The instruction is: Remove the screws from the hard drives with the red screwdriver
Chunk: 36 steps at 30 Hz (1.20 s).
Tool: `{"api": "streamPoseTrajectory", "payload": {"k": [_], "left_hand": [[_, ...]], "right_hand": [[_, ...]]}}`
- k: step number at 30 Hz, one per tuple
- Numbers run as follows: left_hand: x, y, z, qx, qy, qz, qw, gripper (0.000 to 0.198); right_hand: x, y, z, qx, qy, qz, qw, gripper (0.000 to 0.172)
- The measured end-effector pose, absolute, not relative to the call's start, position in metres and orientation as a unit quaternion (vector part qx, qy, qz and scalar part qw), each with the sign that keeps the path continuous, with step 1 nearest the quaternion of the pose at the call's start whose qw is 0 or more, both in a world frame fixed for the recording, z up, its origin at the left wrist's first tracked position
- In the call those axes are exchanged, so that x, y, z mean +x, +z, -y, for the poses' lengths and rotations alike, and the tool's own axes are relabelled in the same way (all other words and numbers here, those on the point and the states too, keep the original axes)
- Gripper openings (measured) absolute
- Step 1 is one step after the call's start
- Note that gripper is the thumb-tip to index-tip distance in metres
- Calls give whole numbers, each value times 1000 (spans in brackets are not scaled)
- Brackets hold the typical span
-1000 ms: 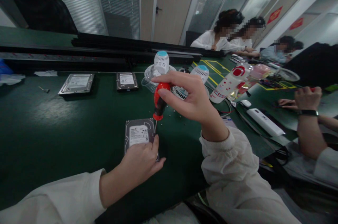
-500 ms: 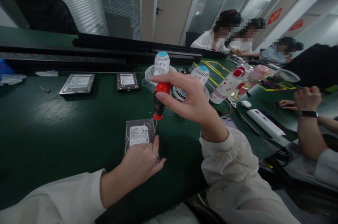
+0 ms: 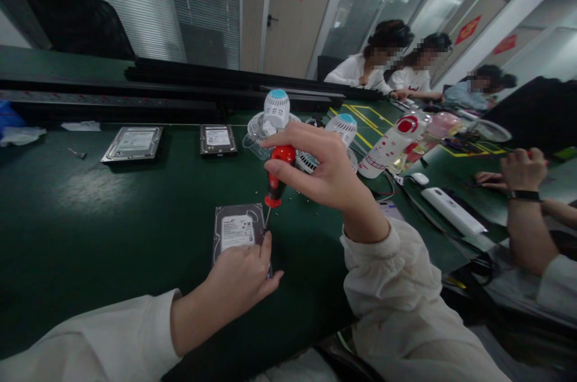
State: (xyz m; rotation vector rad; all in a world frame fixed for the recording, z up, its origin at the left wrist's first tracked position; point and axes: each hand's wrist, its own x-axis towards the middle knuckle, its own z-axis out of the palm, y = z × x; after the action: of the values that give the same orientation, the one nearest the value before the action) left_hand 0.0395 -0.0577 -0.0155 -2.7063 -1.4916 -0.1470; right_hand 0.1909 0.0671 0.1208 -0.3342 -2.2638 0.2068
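Note:
A hard drive (image 3: 237,221) with a white label lies flat on the green table in front of me. My left hand (image 3: 241,277) covers its near part and holds it, index finger stretched to the screwdriver tip at the right edge, thumb sticking out to the right. In my right hand (image 3: 318,169) is a screwdriver (image 3: 274,188) with a red and black handle, gripped near its top between thumb and fingers. Its shaft points down and slightly left, the tip meeting the drive's right edge by my left fingertip. Any screw under the tip is too small to make out.
Several loose screws (image 3: 308,200) lie behind the drive. Farther back are two more hard drives (image 3: 135,143) (image 3: 217,139) and two small white fans (image 3: 276,110) (image 3: 342,130). A bottle (image 3: 383,151) and a white power strip (image 3: 453,209) stand right. A co-worker's hand (image 3: 525,169) is at far right.
The screwdriver's handle has tilted to the right and turned, showing more red, while its tip stays at the drive's edge. My left hand has hardly moved.

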Motion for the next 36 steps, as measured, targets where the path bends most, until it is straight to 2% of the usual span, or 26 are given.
{"api": "streamPoseTrajectory", "payload": {"k": [6, 11, 20, 27, 33, 36], "left_hand": [[40, -16, 57, -876, -46, 480, 22, 66], [40, -15, 57, -877, -47, 478, 19, 66], [41, -13, 57, -875, -49, 482, 9, 67], [41, -15, 57, -875, -54, 480, 18, 66], [40, -15, 57, -876, -58, 479, 21, 66], [40, -15, 57, -875, -60, 481, 17, 67]], "right_hand": [[192, 122, -67, -89, 108, 906, 400, 34], [189, 122, -66, -109, 91, 901, 410, 26], [192, 120, -66, -88, 102, 912, 388, 37], [190, 121, -66, -124, 76, 899, 414, 27], [193, 120, -66, -99, 91, 911, 389, 38], [193, 120, -66, -112, 75, 911, 389, 37]]}}
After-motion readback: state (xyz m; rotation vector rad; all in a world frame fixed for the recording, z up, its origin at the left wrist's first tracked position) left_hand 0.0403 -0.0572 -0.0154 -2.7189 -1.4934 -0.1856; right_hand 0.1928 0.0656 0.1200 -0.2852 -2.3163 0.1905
